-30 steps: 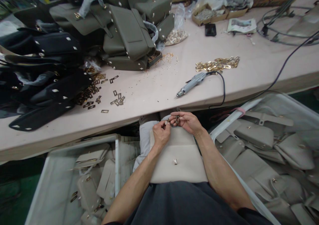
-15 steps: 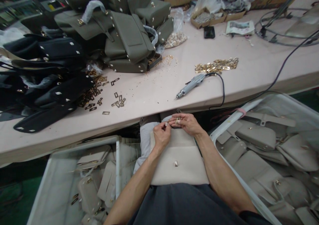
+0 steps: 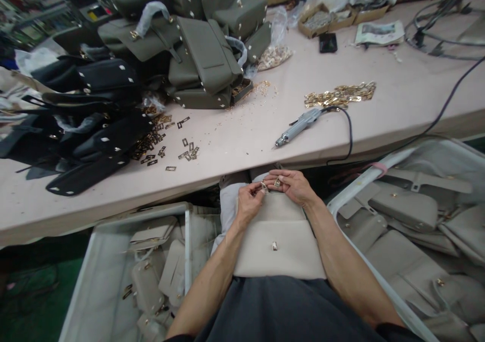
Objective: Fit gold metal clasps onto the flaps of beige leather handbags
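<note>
A beige handbag (image 3: 280,266) lies across my lap, its flap folded away from me and a small metal clasp (image 3: 274,246) on its front. My left hand (image 3: 248,203) is closed in a pinch on a small pale, shiny fitting (image 3: 264,186) above the bag's far end. Right beside it, my right hand (image 3: 297,188) pinches a small gold metal fitting (image 3: 277,182) between thumb and fingers. The fittings' exact shapes are too small to make out.
An electric screwdriver (image 3: 297,127) rests on the table (image 3: 235,145), near gold metal frames (image 3: 341,97). Dark green bags (image 3: 208,59) and black bags (image 3: 98,135) are piled at left, beside scattered frames (image 3: 189,152). Bins of beige bags flank me, left (image 3: 91,261) and right (image 3: 352,195).
The whole view has shifted slightly. My right fingers have turned the gold fitting so more of its face shows, and the pale piece in my left fingers is now more visible.
</note>
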`<state>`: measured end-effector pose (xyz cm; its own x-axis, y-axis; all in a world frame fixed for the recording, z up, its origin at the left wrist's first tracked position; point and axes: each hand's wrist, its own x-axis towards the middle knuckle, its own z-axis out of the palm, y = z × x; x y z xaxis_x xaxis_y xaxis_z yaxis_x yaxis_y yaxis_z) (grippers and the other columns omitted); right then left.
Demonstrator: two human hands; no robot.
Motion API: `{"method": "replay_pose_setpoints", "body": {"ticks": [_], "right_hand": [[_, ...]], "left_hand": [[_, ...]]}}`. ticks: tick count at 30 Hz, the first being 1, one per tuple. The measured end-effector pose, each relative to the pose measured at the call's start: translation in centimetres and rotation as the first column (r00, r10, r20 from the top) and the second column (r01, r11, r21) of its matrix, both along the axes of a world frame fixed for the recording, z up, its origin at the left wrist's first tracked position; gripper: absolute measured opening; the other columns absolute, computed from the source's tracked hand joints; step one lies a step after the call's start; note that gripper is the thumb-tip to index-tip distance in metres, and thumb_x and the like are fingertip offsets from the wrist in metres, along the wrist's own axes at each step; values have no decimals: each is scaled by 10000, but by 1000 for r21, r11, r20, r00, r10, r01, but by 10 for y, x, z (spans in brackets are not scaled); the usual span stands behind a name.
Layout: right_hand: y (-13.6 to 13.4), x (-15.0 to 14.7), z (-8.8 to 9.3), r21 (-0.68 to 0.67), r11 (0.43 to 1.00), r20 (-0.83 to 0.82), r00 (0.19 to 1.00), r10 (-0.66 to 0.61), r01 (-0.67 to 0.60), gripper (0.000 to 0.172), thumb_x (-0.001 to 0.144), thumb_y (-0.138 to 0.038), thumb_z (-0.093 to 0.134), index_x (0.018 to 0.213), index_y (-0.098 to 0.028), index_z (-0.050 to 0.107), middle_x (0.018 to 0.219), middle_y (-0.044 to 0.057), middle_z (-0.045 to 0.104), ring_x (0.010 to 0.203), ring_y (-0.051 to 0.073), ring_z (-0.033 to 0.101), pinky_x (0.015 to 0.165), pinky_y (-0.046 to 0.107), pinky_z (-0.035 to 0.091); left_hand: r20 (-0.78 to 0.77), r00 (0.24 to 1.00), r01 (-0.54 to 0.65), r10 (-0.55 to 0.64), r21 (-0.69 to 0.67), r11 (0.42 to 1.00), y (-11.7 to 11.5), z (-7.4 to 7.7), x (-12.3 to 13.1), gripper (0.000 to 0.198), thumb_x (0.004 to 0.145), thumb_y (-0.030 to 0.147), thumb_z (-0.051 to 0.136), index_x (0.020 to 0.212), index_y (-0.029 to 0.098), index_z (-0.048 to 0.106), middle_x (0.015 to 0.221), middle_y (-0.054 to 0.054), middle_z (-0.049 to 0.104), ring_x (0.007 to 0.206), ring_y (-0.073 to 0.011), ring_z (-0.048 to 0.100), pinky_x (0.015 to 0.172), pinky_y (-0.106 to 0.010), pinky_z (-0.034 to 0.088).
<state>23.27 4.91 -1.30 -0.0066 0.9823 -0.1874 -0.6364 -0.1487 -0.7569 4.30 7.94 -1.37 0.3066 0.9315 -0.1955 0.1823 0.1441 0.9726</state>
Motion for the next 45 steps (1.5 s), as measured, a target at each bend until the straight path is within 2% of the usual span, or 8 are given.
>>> {"method": "replay_pose_setpoints", "body": {"ticks": [4, 11, 16, 20, 24, 28, 33, 45], "right_hand": [[1, -1, 0, -1, 1000, 0, 1000, -6, 6, 350, 799, -225, 775, 1105, -68, 710, 1115, 237, 720, 966, 319, 746, 881, 453, 635], [-4, 2, 10, 52, 995, 70, 993, -93, 89, 359, 821, -283, 791, 1128, -126, 693, 1121, 191, 728, 953, 298, 748, 923, 477, 613], [-7, 2, 16, 30, 993, 117, 986, -121, 118, 380, 813, -322, 802, 1122, -129, 696, 1106, 187, 730, 944, 292, 746, 890, 443, 614], [-4, -1, 8, -12, 991, 194, 972, -129, 134, 358, 794, -339, 797, 1066, -123, 711, 1033, 167, 737, 776, 223, 720, 679, 340, 608], [-1, -3, 3, -5, 994, 437, 895, -93, 105, 324, 834, -384, 750, 1042, -136, 733, 838, 77, 709, 535, 107, 515, 433, 208, 361], [0, -12, 14, 73, 997, 695, 716, -57, 9, 260, 811, -385, 793, 920, -151, 758, 734, 33, 664, 589, 121, 493, 511, 229, 363], [-1, -20, 24, 124, 991, 757, 651, -56, -59, 230, 808, -394, 811, 859, -176, 760, 742, 25, 655, 590, 126, 463, 537, 258, 338], [-8, -10, 22, 281, 918, 704, 710, 1, -279, 144, 855, -357, 804, 862, -214, 794, 892, 82, 688, 844, 239, 614, 757, 366, 464]], "left_hand": [[42, 999, -17, 15, 32, 999, 0, -4, 1, 372, 774, 301, 713, 1069, 87, 789, 863, -107, 768, 494, -117, 565, 427, -202, 430], [32, 990, -134, 137, -92, 987, 3, -4, 6, 320, 712, 354, 786, 858, 69, 783, 606, -43, 670, 349, -78, 450, 326, -192, 337], [51, 988, -136, 143, -124, 983, 7, -5, 7, 291, 693, 341, 766, 785, 65, 759, 514, -1, 579, 357, -92, 462, 336, -205, 397], [50, 985, -159, 168, -143, 977, 7, -2, 8, 278, 688, 337, 780, 768, 74, 745, 512, -2, 580, 364, -98, 471, 344, -213, 428], [44, 982, -176, 185, -160, 971, 8, -3, 9, 292, 688, 355, 819, 759, 83, 739, 520, -6, 586, 373, -105, 489, 356, -225, 458], [47, 983, -168, 178, -169, 971, 9, -2, 8, 285, 686, 356, 817, 732, 86, 737, 513, -11, 584, 375, -112, 498, 353, -231, 469], [134, 983, -92, 123, -213, 973, 10, 7, 4, 294, 670, 356, 820, 730, 80, 736, 528, -16, 583, 404, -103, 492, 353, -213, 473], [215, 976, 66, -19, -211, 975, 17, 11, 0, 436, 725, 487, 836, 792, 60, 773, 531, -38, 609, 418, -112, 520, 363, -203, 462]]}}
